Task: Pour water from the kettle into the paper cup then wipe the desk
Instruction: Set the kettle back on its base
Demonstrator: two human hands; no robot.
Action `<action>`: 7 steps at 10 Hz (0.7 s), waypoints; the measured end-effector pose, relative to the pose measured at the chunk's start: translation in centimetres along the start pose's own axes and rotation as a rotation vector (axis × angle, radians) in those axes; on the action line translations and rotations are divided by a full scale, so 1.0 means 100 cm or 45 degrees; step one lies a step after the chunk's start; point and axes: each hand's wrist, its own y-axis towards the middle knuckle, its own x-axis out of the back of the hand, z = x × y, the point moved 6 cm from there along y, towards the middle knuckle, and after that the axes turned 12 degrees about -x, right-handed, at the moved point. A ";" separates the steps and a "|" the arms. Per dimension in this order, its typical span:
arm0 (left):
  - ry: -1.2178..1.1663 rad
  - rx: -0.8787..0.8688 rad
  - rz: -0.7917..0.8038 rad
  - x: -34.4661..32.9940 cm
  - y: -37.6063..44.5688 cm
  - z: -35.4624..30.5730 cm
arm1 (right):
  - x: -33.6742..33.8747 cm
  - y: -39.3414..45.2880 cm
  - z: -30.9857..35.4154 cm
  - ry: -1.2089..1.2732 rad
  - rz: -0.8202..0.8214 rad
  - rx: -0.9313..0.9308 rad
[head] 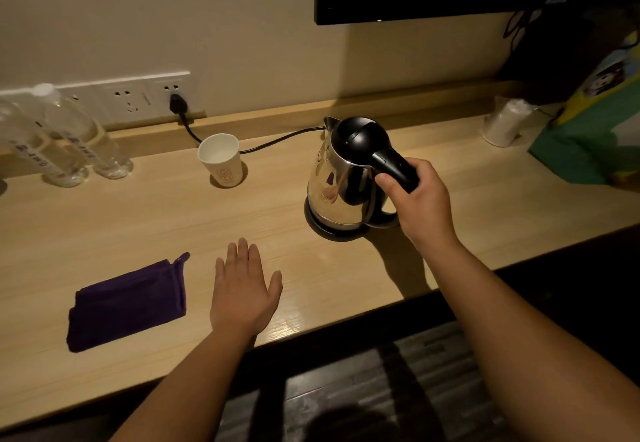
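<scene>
- Your left hand (244, 289) lies nearest you, palm down and fingers spread flat on the desk (346, 268), holding nothing.
- Just to its left sits the folded purple cloth (128, 301), apart from the hand and untouched; the wiping step is not yet begun.
- Your right hand (420, 195) is wrapped tight around the black handle of the kettle (343, 178), which looks to be seated on its round base (329, 230), or barely off it.
- Ahead and to the left, well apart from the kettle, the paper cup (221, 159) stands upright; I can't tell whether it holds any water.
- A power cord (277, 142) runs from the wall plug (178, 104) past the cup, just behind it, towards the kettle.
- Risk, as I judge it: swing the kettle across low and you may catch that cord or clip the light cup and tip it over.
- Two water bottles (69, 136) stand further left, near the cup; a wide pour could splash them.
</scene>
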 end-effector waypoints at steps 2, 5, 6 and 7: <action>-0.012 0.003 -0.003 -0.001 0.000 0.001 | -0.008 0.001 -0.001 -0.051 0.040 0.004; -0.032 0.004 -0.014 -0.001 0.000 0.000 | -0.006 -0.001 -0.003 -0.106 0.032 0.055; -0.025 0.002 -0.011 -0.002 -0.001 0.000 | -0.007 0.000 -0.002 -0.136 0.035 0.074; -0.028 -0.003 -0.001 -0.003 -0.001 0.000 | -0.007 0.001 -0.001 -0.178 0.045 0.089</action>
